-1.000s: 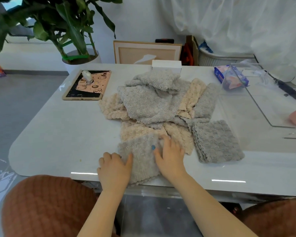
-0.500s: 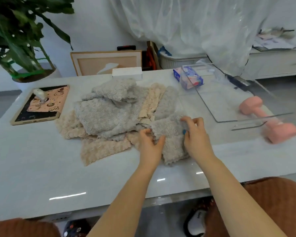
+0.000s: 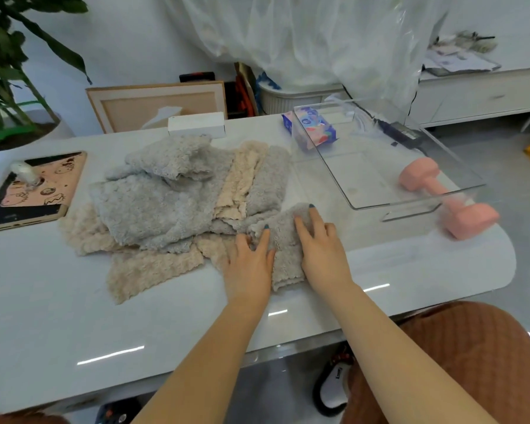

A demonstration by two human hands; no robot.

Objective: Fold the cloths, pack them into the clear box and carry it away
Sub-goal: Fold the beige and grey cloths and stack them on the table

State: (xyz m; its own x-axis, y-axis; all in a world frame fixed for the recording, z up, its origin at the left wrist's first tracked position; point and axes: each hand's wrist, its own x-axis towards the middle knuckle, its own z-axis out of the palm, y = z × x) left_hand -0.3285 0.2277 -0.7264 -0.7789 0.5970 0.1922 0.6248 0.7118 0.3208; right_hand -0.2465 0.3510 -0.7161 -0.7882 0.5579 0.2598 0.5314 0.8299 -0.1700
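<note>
Head view: no writing can be read; the print on the blue tissue pack (image 3: 311, 127) and the mark on the shoe (image 3: 334, 384) under the desk (image 3: 74, 301) are too blurred, and the tablet (image 3: 34, 191) shows only cartoon drawings. The clear box (image 3: 367, 179) stands open on the desk with no cloth in it. The tissue pack lies at the box's far left corner, seen through its wall, and a pink dumbbell (image 3: 450, 197) lies at its near right corner, partly behind the clear wall. Left of the box sprawls a loose heap of cloths (image 3: 166, 203), grey and beige, with a white carton (image 3: 196, 125) beyond it and the tablet farther left still. Just off the box's near left corner lies a folded grey cloth (image 3: 286, 246). Both forearms reach forward over the desk edge. The left hand (image 3: 251, 264) lies flat on the cloth's left side and the right hand (image 3: 322, 249) on its right side, fingers straight and spread, pressing down and gripping nothing.
</note>
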